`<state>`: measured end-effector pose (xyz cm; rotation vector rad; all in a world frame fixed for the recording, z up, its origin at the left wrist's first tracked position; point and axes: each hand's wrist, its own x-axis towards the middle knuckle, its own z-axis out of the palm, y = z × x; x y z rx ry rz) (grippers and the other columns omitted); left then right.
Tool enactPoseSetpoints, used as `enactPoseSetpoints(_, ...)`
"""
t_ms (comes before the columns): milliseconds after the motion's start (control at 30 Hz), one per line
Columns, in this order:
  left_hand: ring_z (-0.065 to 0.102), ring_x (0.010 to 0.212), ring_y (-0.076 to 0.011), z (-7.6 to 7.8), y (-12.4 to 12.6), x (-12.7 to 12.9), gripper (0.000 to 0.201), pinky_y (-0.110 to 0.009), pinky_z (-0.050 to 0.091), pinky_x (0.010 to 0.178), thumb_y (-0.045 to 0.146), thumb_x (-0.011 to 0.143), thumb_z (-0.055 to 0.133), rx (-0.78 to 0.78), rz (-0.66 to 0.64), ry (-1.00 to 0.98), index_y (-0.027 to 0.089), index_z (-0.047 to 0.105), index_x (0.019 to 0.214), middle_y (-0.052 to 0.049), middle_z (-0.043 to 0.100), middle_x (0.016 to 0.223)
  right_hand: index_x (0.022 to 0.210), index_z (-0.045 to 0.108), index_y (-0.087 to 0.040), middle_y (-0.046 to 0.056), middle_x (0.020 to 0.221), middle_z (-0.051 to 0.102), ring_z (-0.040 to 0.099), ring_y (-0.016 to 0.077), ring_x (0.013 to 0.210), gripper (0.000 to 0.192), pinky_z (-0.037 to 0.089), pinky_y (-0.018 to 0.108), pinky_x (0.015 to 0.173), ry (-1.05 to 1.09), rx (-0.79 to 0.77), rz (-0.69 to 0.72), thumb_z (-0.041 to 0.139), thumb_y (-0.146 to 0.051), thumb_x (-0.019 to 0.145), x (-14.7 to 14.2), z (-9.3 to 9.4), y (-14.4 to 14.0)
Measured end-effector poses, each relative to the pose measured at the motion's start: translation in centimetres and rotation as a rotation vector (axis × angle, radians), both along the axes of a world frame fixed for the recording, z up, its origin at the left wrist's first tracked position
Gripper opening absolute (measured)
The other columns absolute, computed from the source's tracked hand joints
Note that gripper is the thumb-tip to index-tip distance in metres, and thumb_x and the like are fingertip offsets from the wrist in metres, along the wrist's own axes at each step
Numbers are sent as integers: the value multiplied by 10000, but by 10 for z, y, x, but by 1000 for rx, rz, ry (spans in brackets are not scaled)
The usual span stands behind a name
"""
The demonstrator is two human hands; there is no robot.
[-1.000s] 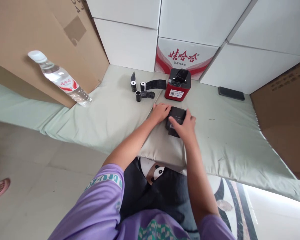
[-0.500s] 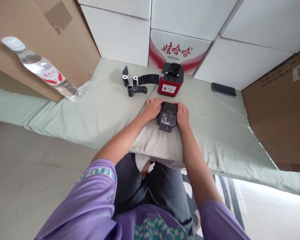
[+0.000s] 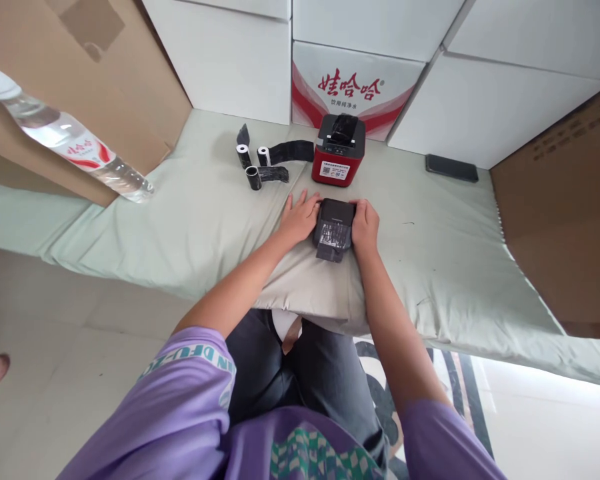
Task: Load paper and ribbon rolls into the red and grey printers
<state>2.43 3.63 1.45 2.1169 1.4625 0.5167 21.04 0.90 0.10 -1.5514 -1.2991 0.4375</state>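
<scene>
A small black box-shaped device, looking like a portable printer, lies on the green cloth near its front edge. A dark, shiny, marked strip hangs from its near side. My left hand rests at the device's left side, fingers spread on the cloth and one side touching the case. Curled against the right side is my right hand, gripping its edge. Just behind stands a red and black printer with black material on its top slot.
Several small rolls with black strips, one being a black-lined roll, stand left of the red printer. A water bottle is at far left, a phone at right. White cartons line the back; a brown box stands right.
My left hand's fingers have spread out further on the cloth. The device and my right hand stay in place; the camera view has shifted slightly.
</scene>
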Motion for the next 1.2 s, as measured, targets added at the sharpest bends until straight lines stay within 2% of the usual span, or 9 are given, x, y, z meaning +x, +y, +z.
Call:
enactPoseSetpoints(233,163,1738,-236,1,-4,-2,573,-565,29,1430,325,1125,188,32,-8,138,217,542,1562,-34,374,1792,894,698,-230,103,955,786,696,246,934,606,533,417,943,14,38,-38,311,-676,1034,1,-7,5)
enactPoseSetpoints(467,289,1701,-212,6,-3,1,577,-553,81,1436,324,1125,159,27,20,145,249,589,1503,-5,436,1759,897,712,-222,96,929,781,692,232,906,648,524,398,890,22,86,-13,306,-705,1042,2,-8,6)
enactPoseSetpoints(733,283,1705,-227,5,-2,2,597,-566,60,1432,320,1132,188,-9,31,68,171,470,1636,-57,486,1725,884,697,-223,93,921,759,672,233,898,653,513,395,874,-1,83,-13,291,-708,1051,2,-7,5)
enactPoseSetpoints(867,297,1700,-224,6,-1,2,596,-556,58,1433,312,1125,205,-16,31,58,179,467,1643,-53,486,1725,887,694,-225,89,917,752,667,228,902,659,510,390,881,-6,85,-15,289,-717,1053,3,-7,6)
enactPoseSetpoints(1000,295,1700,-196,12,0,-3,610,-539,62,1437,306,1117,195,-64,-22,52,190,451,1658,-37,497,1718,893,689,-225,84,913,745,662,224,905,660,508,384,877,-10,84,-10,291,-726,1054,4,-8,7)
enactPoseSetpoints(1100,275,1706,-188,16,-1,-8,624,-521,43,1440,311,1109,194,-84,-104,58,180,433,1670,-31,451,1747,891,683,-226,81,903,742,662,226,898,666,503,391,881,-9,79,-18,285,-734,1052,4,-8,6)
enactPoseSetpoints(1200,253,1714,-192,16,-2,-11,632,-526,37,1440,320,1100,189,-79,-129,60,201,423,1675,-16,427,1761,898,682,-228,82,900,739,665,229,893,676,501,396,881,-10,75,-17,272,-744,1050,4,-8,6)
